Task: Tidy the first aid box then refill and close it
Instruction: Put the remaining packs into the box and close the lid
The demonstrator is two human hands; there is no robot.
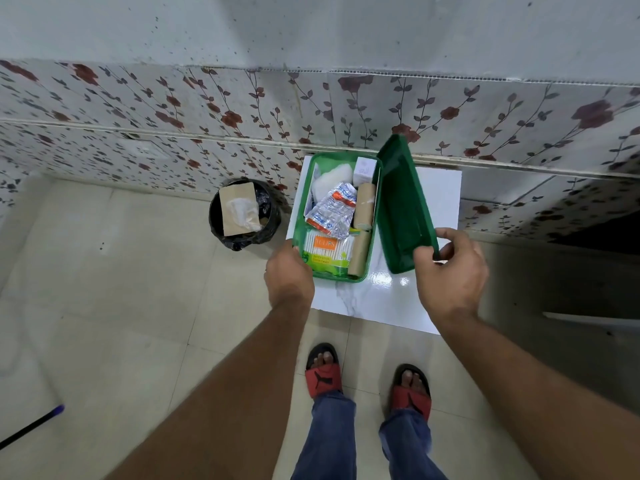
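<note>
Head view, looking down: the green first aid box (300, 216) is set on a white tabletop (436, 209), w/ its lid (401, 206) swung open to the right side. The box's near left corner is braced by the left hand (289, 271), fingers closed round the rim, prob. so the base is kept from sliding while the lid is moved. The lid's near corner is pinched by the right hand (450, 265), thumb on the inner face and fingers curled behind the edge, so the lid is held tilted up rather than flat. That grip suits swinging it over toward the left hand.

Between the hands, the box is seen already refilled: a cotton bud pack (327, 252) nearest the left hand, two tan bandage rolls (363, 206) laid lengthwise along the side nearer the lid, a crinkled foil packet (334, 211) on top in the middle, white gauze (327, 180) and a small white carton (364, 169) at the far end. The foil packet appears to sit a bit proud of the rim, though that can't be judged well from above; it may foul the lid.

Beyond the left hand, a black-lined bin (242, 213) is kept on the floor just beside the table, w/ discarded card and wrap in it.
</note>
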